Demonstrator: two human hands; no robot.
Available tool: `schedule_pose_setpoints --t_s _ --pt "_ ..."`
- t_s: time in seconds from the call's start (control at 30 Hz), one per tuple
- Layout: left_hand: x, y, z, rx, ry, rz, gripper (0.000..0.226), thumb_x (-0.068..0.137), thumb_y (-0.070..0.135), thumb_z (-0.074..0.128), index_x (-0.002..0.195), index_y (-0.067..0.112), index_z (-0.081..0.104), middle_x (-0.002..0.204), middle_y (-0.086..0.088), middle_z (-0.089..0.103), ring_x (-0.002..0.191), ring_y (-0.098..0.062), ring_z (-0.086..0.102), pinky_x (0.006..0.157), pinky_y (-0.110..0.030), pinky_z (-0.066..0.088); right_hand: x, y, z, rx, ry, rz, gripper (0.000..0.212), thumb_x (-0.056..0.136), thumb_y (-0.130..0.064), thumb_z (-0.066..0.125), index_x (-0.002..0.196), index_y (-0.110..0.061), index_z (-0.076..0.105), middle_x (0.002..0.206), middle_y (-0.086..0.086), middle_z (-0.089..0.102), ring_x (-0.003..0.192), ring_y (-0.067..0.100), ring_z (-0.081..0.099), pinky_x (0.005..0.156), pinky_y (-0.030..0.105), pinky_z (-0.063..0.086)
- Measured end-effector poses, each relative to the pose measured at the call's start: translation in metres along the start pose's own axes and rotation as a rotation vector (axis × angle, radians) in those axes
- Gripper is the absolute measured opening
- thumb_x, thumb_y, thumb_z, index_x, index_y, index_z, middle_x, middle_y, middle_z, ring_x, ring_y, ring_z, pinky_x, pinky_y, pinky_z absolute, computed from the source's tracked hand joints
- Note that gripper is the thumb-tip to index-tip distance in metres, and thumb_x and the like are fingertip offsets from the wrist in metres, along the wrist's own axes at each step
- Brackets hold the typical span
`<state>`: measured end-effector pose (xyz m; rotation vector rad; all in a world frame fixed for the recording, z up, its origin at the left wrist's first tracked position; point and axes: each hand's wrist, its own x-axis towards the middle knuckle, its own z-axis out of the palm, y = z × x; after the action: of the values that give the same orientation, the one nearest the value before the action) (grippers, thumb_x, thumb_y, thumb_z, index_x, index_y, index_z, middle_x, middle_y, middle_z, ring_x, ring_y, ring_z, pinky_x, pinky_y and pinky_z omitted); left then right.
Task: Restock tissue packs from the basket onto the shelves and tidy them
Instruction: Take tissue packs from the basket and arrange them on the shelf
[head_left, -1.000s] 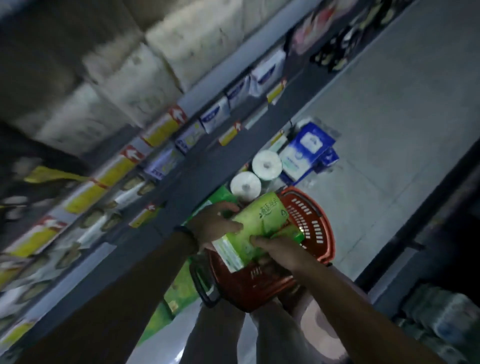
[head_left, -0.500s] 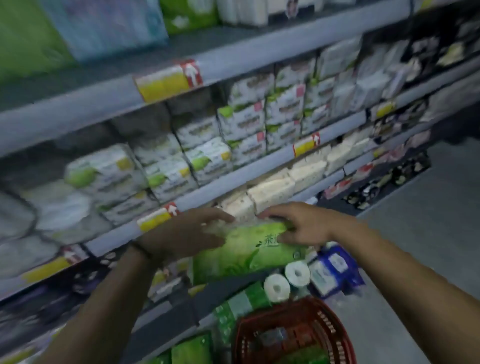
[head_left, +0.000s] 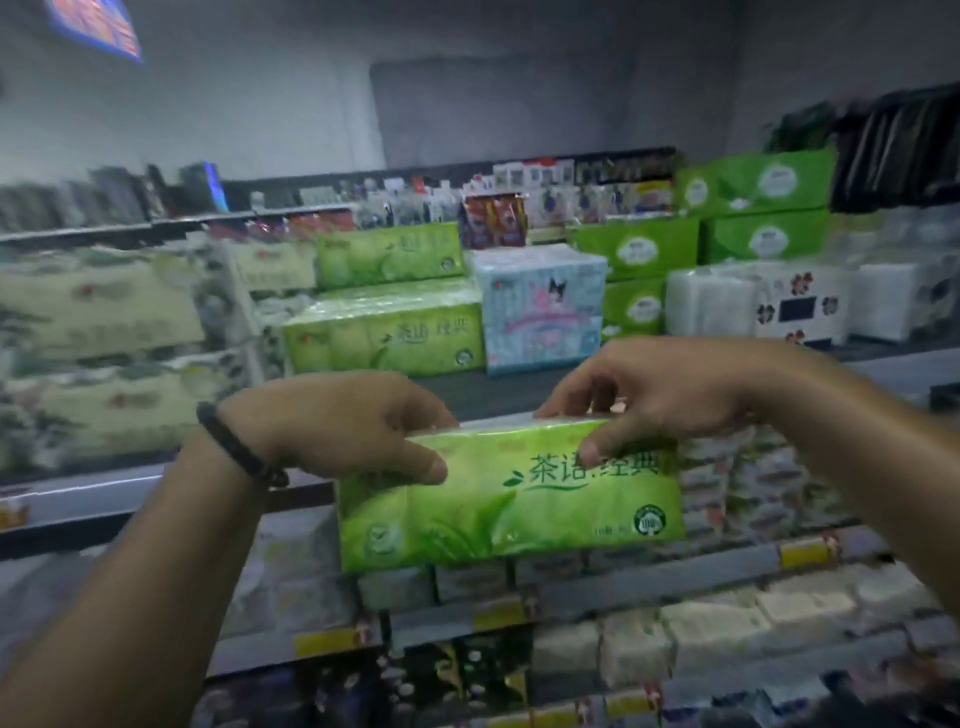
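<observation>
A green tissue pack (head_left: 509, 499) with leaf print hangs upright in front of the top shelf edge, held along its upper rim by both hands. My left hand (head_left: 343, 426) pinches its top left corner; my right hand (head_left: 649, 395) pinches the top right. Just behind it the top shelf (head_left: 483, 395) has a bare dark patch. Two matching green packs (head_left: 384, 338) are stacked at the back of that patch. The basket is out of view.
A pale blue cartoon pack (head_left: 543, 306) stands right of the stacked green ones, then green boxes (head_left: 636, 249) and white packs (head_left: 758, 301). Beige packs (head_left: 104, 322) fill the shelf's left. Lower shelves (head_left: 675, 639) hold small white and patterned packs.
Both hands lifted the green pack out of the red basket and up to the top shelf. The view swung from the floor up to the shelves.
</observation>
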<state>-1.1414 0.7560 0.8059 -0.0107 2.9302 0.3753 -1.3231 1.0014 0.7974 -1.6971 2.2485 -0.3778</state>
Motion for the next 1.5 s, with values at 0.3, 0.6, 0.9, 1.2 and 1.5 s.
schedule_pose_setpoints --t_s 0.3,0.6,0.9,1.2,1.5 --pt "-0.007 -0.047 -0.095 0.357 0.255 -0.388 0.061 0.091 0.045 0.073 0.147 0.033 0.052 0.137 -0.001 0.059 0.108 -0.022 0.065 0.092 -0.045 0.06 0.115 -0.074 -0.071 -0.408 0.201 0.036 0.058 0.097 -0.045 0.073 0.151 -0.039 0.055 0.135 -0.008 0.065 0.11 0.012 0.059 0.098 0.032 0.043" --pt "0.058 -0.107 -0.089 0.392 0.352 -0.462 0.027 0.098 0.008 0.055 0.126 0.008 0.055 0.111 -0.006 0.063 0.092 -0.024 0.058 0.077 -0.033 0.054 0.211 -0.059 -0.063 -0.374 0.309 0.199 0.056 0.096 -0.032 0.077 0.148 -0.036 0.056 0.15 0.006 0.057 0.123 0.03 0.061 0.098 0.042 0.055" --pt "0.071 -0.127 -0.078 0.372 0.409 -0.443 0.027 0.099 0.002 0.047 0.126 0.007 0.051 0.13 -0.019 0.057 0.127 -0.039 0.05 0.113 -0.052 0.037 0.238 -0.056 -0.057 -0.459 0.302 0.288 0.054 0.101 -0.017 0.069 0.148 -0.034 0.051 0.151 0.008 0.052 0.112 0.031 0.061 0.078 0.039 0.057" --pt "0.082 -0.148 -0.073 0.291 0.434 -0.395 0.031 0.098 0.012 0.054 0.129 0.013 0.051 0.137 -0.021 0.045 0.132 -0.044 0.04 0.108 -0.055 0.043 0.235 -0.058 -0.058 -0.482 0.283 0.31 0.054 0.101 -0.014 0.069 0.149 -0.03 0.051 0.149 0.009 0.052 0.108 0.029 0.059 0.077 0.038 0.053" --pt "0.082 -0.153 -0.024 0.494 0.629 -0.374 0.049 0.094 0.014 0.058 0.141 0.019 0.043 0.141 -0.017 0.044 0.129 -0.042 0.043 0.113 -0.064 0.035 0.243 -0.062 -0.033 -0.69 0.274 0.305 0.056 0.093 0.0 0.065 0.144 -0.022 0.058 0.138 0.006 0.057 0.118 0.029 0.062 0.085 0.039 0.059"
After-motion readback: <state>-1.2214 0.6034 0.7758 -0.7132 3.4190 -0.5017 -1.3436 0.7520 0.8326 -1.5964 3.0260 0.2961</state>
